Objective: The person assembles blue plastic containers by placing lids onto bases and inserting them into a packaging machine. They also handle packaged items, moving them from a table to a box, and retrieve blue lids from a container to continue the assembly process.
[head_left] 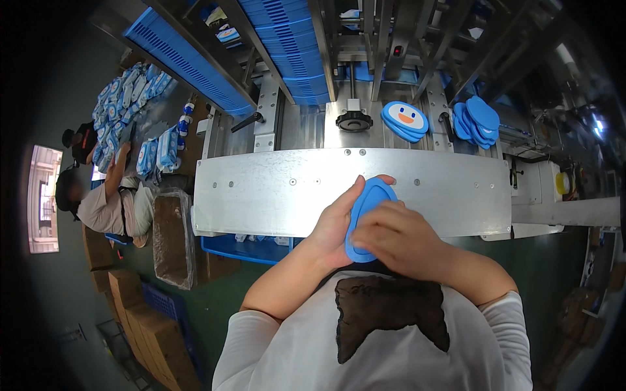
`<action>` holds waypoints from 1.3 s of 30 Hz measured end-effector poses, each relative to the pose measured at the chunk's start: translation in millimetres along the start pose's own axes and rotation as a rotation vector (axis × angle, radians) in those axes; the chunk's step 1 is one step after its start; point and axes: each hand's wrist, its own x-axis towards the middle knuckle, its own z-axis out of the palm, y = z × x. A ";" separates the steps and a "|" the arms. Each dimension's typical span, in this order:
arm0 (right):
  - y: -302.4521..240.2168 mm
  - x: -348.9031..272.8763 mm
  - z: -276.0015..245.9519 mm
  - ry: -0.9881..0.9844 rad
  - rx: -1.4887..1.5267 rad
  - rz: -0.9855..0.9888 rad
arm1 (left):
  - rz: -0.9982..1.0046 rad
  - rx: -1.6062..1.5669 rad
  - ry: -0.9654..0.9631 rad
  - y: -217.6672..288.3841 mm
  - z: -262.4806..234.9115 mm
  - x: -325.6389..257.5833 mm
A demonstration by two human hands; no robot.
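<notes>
Two stacks (pixel 404 120) (pixel 481 117) sit behind the panel (pixel 261 195), toward its right end; a piece (pixel 374 197), between left hand (pixel 334 228) and right hand (pixel 405 236), crosses its front edge — carton (pixel 173 241) leftward, bin (pixel 228 249) apparently partly beneath.

Our right fingers (pixel 373 234): blurred | blue oval piece (pixel 369 197): partly hidden from us behind them | blue stack (pixel 287 49): cut by upper edge

No words or numbers can be read; print on the packets (pixel 167 148) is too small.
</notes>
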 end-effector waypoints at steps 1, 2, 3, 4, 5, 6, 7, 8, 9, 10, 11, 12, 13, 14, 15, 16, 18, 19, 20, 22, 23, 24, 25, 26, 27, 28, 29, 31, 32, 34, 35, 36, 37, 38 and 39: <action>4.6 2.5 1.0 -0.002 -0.040 -0.017 | 0.017 0.032 0.049 0.3 1.6 0.4; 6.8 3.9 1.2 -0.004 -0.081 -0.034 | 0.010 0.017 0.004 1.2 1.0 0.8; 6.2 3.5 -2.0 0.070 -0.028 0.101 | 0.009 -0.001 -0.040 2.6 -0.6 0.7; 5.4 3.0 -3.0 0.085 -0.019 0.112 | 0.008 -0.018 -0.085 3.8 -1.6 0.7; 4.2 2.3 -3.4 0.099 -0.011 0.123 | 0.018 -0.017 -0.082 4.6 -1.5 0.9; 3.5 1.8 -4.6 0.116 -0.005 0.136 | 0.024 -0.016 -0.080 5.6 -0.8 1.6; 2.8 1.8 -7.2 0.138 -0.013 0.150 | 0.031 -0.014 -0.079 6.4 -0.1 2.0; 2.0 1.6 -10.8 0.160 -0.022 0.165 | 0.025 0.009 -0.067 7.1 1.2 2.0; 2.1 0.4 -14.7 0.184 -0.030 0.180 | 0.019 0.033 -0.055 7.6 3.3 1.7; 5.8 -1.0 -20.1 0.280 -0.028 0.207 | 0.012 0.058 -0.042 7.9 4.4 1.5; 11.8 -2.1 -27.3 0.376 -0.025 0.234 | 0.019 0.055 -0.019 7.7 2.3 0.7; 15.8 -2.9 -32.5 0.476 -0.021 0.260 | 0.024 0.057 0.004 8.1 -1.0 -0.7; 15.6 -2.7 -35.9 0.452 0.092 0.285 | 0.031 0.058 0.028 8.3 -2.8 -1.8; 15.1 -1.4 -33.4 0.351 0.122 0.222 | 0.033 0.044 0.004 8.6 -2.4 -2.3; 13.5 -0.1 -27.9 0.253 0.149 0.163 | 0.031 0.031 -0.020 9.2 -1.9 -2.2; 10.8 0.3 -24.2 0.156 0.169 0.101 | 0.027 0.019 -0.051 9.3 1.0 -1.2; 9.2 -4.8 -9.1 0.089 0.256 0.150 | 0.079 0.038 0.012 8.0 5.7 1.2; 2.2 -0.5 -7.6 0.064 0.187 0.153 | 0.109 0.044 0.045 7.2 6.8 2.1; -0.7 2.1 -5.2 0.048 0.179 0.171 | 0.109 0.019 0.016 6.4 5.8 3.5; -3.3 3.9 1.1 -0.028 0.139 0.172 | 0.108 -0.032 -0.034 4.4 0.1 5.3; -1.8 2.3 5.2 -0.087 0.104 0.154 | 0.109 -0.019 -0.049 4.2 -1.0 5.4; -0.5 1.1 9.2 -0.148 0.068 0.139 | 0.107 -0.008 -0.064 3.6 -2.1 5.9; -0.5 1.8 13.1 -0.106 0.011 0.097 | 0.104 0.002 -0.080 3.1 -2.5 6.2; 0.8 2.4 11.0 -0.060 0.014 0.124 | 0.095 0.006 -0.064 2.6 -2.4 5.9; 3.4 4.5 7.9 -0.019 0.019 0.146 | 0.092 0.006 -0.047 2.5 -3.1 3.9; 5.0 5.6 4.4 0.022 0.024 0.168 | 0.090 0.007 -0.030 2.6 -3.7 1.7; 4.6 5.1 -2.2 0.087 0.076 0.264 | 0.084 0.024 -0.042 3.3 -3.7 -1.6; 5.9 5.7 -15.3 0.214 0.176 0.454 | 0.075 0.057 -0.068 6.2 -4.3 -5.1; 5.1 7.4 -11.3 0.153 0.154 0.366 | 0.097 0.035 -0.034 5.8 -5.4 -3.7; -6.6 7.6 0.4 0.059 0.102 0.207 | 0.111 0.006 0.032 2.5 -1.6 0.7; -6.8 6.5 9.0 -0.050 0.054 0.164 | 0.111 -0.012 0.018 2.5 -1.6 2.2; -4.8 6.6 9.8 -0.037 0.025 0.169 | 0.120 -0.034 0.007 2.8 -3.8 3.1; -1.8 7.6 8.8 -0.023 -0.004 0.173 | 0.128 -0.055 -0.005 3.0 -4.9 3.2; 1.0 7.9 7.1 -0.010 -0.033 0.178 | 0.115 -0.036 -0.038 4.5 -4.8 0.7; 5.6 5.7 5.4 0.099 0.116 0.228 | 0.105 -0.025 -0.068 6.4 -7.4 -3.4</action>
